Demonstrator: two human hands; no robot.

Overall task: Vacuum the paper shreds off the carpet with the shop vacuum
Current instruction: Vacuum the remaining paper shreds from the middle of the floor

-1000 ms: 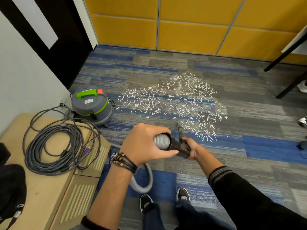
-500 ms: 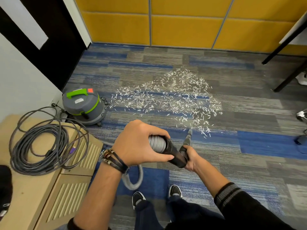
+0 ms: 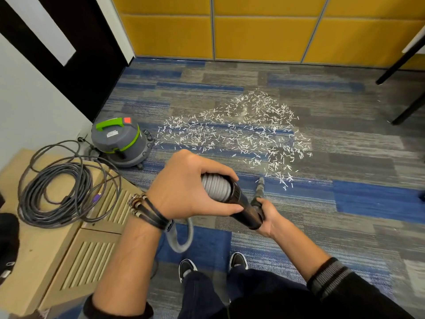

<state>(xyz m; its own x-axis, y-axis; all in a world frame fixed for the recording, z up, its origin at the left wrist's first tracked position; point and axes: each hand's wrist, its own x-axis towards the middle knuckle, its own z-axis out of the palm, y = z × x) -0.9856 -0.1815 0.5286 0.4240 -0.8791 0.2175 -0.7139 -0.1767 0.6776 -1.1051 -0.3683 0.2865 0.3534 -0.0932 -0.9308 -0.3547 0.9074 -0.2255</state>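
Note:
White paper shreds [image 3: 239, 137] lie scattered in a wide patch on the grey and blue carpet [image 3: 345, 157]. The grey shop vacuum [image 3: 118, 141] with a green handle stands at the left by the wall. My left hand [image 3: 184, 187] grips the ribbed grey hose [image 3: 216, 188] where it joins the black wand [image 3: 246, 210]. My right hand [image 3: 266, 217] holds the wand's lower end. The narrow nozzle [image 3: 261, 187] points down at the carpet, its tip at the near edge of the shreds. The hose loops down behind my left forearm toward my shoes.
A low wooden cabinet [image 3: 46, 249] stands at my left with a coil of grey cable [image 3: 59, 192] on top. Yellow wall panels [image 3: 253, 31] close the far side. Black table legs [image 3: 404, 65] stand at the right. My shoes [image 3: 188, 268] are below the wand.
The nozzle has drawn back toward me from inside the shred patch to its near edge. The near edge of the patch looks thinner. Both hands keep their grip.

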